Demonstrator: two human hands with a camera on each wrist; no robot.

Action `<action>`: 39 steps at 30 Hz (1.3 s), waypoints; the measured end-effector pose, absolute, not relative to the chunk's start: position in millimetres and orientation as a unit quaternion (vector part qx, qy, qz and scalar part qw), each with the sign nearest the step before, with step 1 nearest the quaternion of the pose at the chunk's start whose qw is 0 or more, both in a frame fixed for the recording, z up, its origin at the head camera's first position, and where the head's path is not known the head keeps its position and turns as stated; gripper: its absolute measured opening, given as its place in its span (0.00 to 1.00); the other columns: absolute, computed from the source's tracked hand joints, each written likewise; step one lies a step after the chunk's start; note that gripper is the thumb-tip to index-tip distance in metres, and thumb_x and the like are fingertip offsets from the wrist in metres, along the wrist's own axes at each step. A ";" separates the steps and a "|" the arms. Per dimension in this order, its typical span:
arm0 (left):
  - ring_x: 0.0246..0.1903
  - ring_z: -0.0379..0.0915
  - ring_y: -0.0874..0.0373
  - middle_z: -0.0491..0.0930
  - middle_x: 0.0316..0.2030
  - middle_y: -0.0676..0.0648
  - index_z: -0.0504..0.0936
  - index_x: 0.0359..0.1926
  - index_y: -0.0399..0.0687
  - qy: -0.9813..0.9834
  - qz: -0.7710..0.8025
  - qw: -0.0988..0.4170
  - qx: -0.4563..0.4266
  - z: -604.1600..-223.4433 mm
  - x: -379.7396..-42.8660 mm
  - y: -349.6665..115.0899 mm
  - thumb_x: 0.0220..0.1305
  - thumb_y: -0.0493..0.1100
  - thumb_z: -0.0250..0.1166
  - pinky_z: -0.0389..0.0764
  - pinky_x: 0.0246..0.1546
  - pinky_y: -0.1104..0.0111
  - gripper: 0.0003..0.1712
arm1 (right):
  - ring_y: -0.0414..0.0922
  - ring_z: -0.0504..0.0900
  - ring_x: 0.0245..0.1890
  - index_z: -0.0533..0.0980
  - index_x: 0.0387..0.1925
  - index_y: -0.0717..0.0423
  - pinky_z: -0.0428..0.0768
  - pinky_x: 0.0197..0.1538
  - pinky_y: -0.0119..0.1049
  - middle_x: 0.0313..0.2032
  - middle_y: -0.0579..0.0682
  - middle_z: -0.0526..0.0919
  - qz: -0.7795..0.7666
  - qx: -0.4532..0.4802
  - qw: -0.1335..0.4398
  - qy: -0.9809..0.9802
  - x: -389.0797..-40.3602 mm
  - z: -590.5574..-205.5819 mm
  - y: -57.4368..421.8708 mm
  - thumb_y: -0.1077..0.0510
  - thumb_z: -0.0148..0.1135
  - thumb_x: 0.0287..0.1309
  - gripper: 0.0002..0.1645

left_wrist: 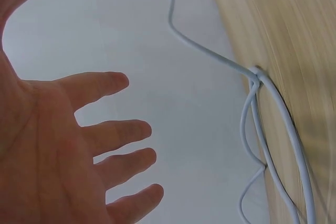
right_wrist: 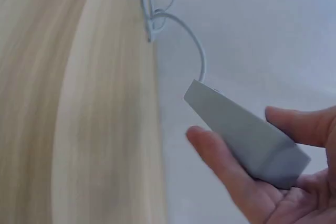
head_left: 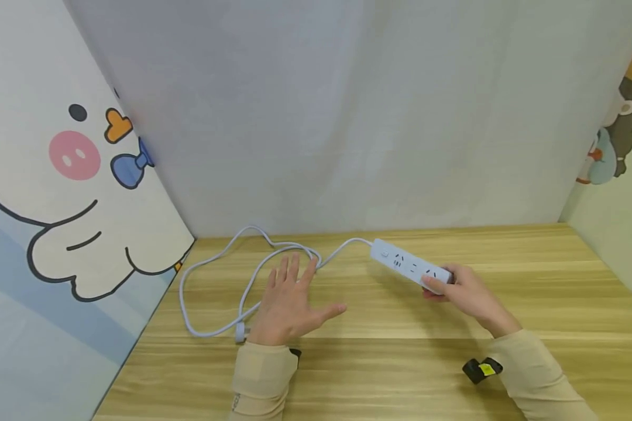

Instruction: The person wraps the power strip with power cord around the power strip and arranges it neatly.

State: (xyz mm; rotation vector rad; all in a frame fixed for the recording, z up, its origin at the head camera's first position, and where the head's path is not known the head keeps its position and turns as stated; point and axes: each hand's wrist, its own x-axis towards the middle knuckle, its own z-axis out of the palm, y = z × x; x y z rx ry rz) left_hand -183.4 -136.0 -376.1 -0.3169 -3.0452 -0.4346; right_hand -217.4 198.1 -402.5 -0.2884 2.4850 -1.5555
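A white power strip [head_left: 409,265] is gripped at its near right end by my right hand [head_left: 466,292], thumb on the socket face and fingers beneath. In the right wrist view the strip [right_wrist: 244,135] is raised off the table, its cord leaving the far end. The white cord [head_left: 210,262] runs left from the strip and lies in loose loops on the table. My left hand [head_left: 287,304] hovers over the loops with fingers spread and nothing in it; the left wrist view shows its bare palm [left_wrist: 47,150]. The plug [head_left: 240,332] lies beside the left wrist, partly hidden.
The wooden table [head_left: 379,374] meets a pale grey backdrop [head_left: 358,117] at its far edge. A panel with a white cartoon duck [head_left: 37,175] stands along the left side. Another cartoon panel [head_left: 611,234] borders the right. Each wrist wears a dark strap-on device [head_left: 481,369].
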 end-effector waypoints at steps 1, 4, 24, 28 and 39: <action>0.80 0.36 0.38 0.47 0.79 0.34 0.56 0.80 0.54 -0.984 -0.141 0.027 -0.103 -376.1 -183.6 -136.4 0.54 0.83 0.59 0.45 0.79 0.43 0.61 | 0.45 0.89 0.43 0.67 0.60 0.80 0.87 0.49 0.38 0.52 0.74 0.81 -0.549 -0.099 0.090 0.825 -217.3 -400.8 197.2 0.56 0.57 0.74 0.28; 0.80 0.39 0.38 0.48 0.79 0.33 0.57 0.79 0.53 -0.983 -0.141 0.040 -0.109 -376.1 -184.2 -137.9 0.55 0.82 0.60 0.47 0.78 0.42 0.61 | 0.39 0.89 0.43 0.67 0.61 0.78 0.86 0.51 0.36 0.56 0.74 0.78 -0.589 -0.101 0.047 0.800 -214.5 -392.0 195.2 0.54 0.56 0.75 0.30; 0.78 0.48 0.40 0.50 0.79 0.35 0.54 0.80 0.49 -0.967 -0.180 0.125 -0.132 -374.5 -189.4 -141.9 0.58 0.77 0.62 0.50 0.79 0.48 0.61 | 0.43 0.86 0.55 0.72 0.59 0.70 0.82 0.57 0.35 0.55 0.53 0.82 -0.767 -0.236 -0.173 0.571 -169.1 -321.6 187.5 0.65 0.50 0.75 0.16; 0.78 0.50 0.38 0.51 0.79 0.37 0.53 0.80 0.52 -0.959 -0.205 0.141 -0.137 -374.5 -190.6 -139.9 0.59 0.75 0.64 0.54 0.77 0.46 0.59 | 0.45 0.85 0.56 0.72 0.57 0.72 0.82 0.57 0.37 0.54 0.55 0.83 -0.783 -0.259 -0.167 0.541 -167.1 -320.0 187.7 0.69 0.48 0.75 0.15; 0.70 0.68 0.45 0.74 0.68 0.41 0.73 0.70 0.44 -0.865 -0.378 0.219 -0.247 -377.1 -197.6 -121.9 0.69 0.48 0.67 0.68 0.71 0.50 0.31 | 0.48 0.84 0.58 0.74 0.55 0.72 0.83 0.57 0.41 0.55 0.56 0.83 -0.793 -0.292 -0.145 0.514 -167.1 -318.4 188.0 0.72 0.43 0.75 0.16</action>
